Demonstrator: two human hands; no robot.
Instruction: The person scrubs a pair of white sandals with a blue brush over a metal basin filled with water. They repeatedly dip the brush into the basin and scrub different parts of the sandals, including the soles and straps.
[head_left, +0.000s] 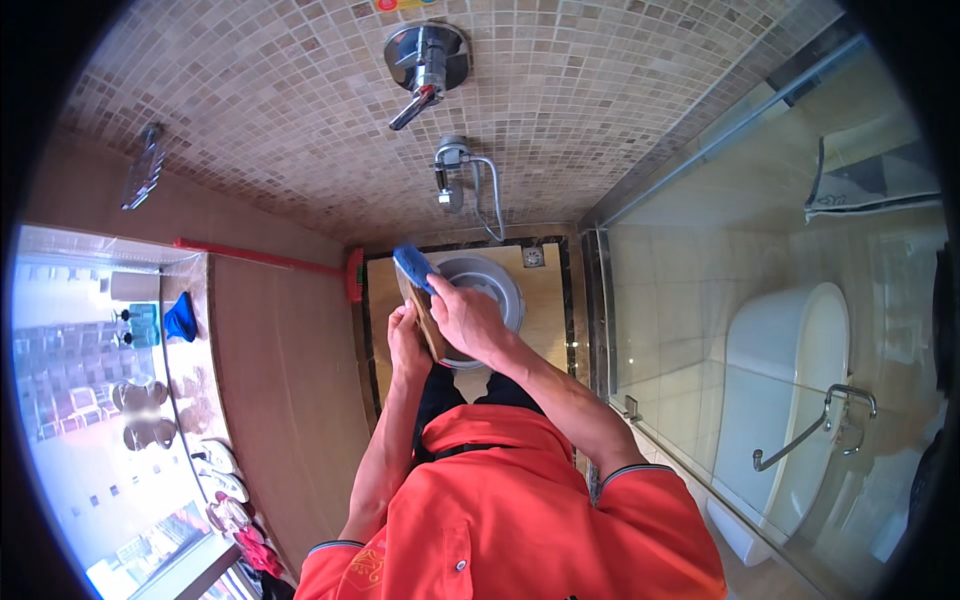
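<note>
My left hand [406,343] is closed around a long, narrow brown thing [428,330], tilted upright; its kind is unclear, perhaps a shoe sole or a board seen edge-on. My right hand [469,320] grips a blue brush [413,268], its fingers on the near end. The brush lies against the far end of the brown thing, and its bristles are hidden. Below both hands a round grey basin [513,300] stands on the floor, partly covered by my right hand and forearm. What the basin holds is mostly hidden.
A shower mixer [428,65] and a hose [498,195] are on the tiled wall ahead. A red-handled broom [265,258] leans at the left. Several shoes [218,458] sit on the window sill. Right of the basin is a glass partition [660,330], with a white bathtub [750,420] beyond.
</note>
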